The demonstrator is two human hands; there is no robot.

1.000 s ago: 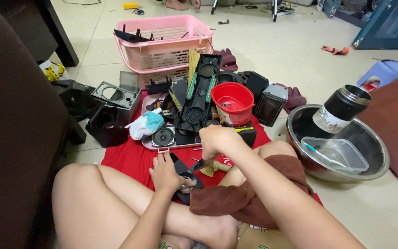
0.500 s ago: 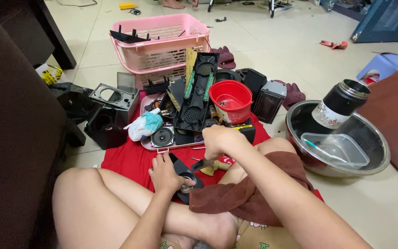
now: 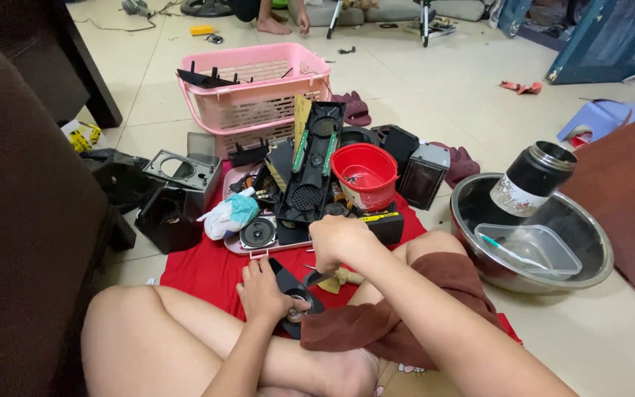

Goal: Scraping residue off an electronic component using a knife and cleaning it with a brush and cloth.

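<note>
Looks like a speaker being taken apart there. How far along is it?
Fairly far, it seems. Already out: a loose speaker cone on the pink tray, a long black panel, and an emptied black box. In hand: the left hand steadies a small black part while the right hand works a tool into it. Other black casings lie behind.

Red cloth [image 3: 207,268], pink basket [image 3: 259,103]
</note>
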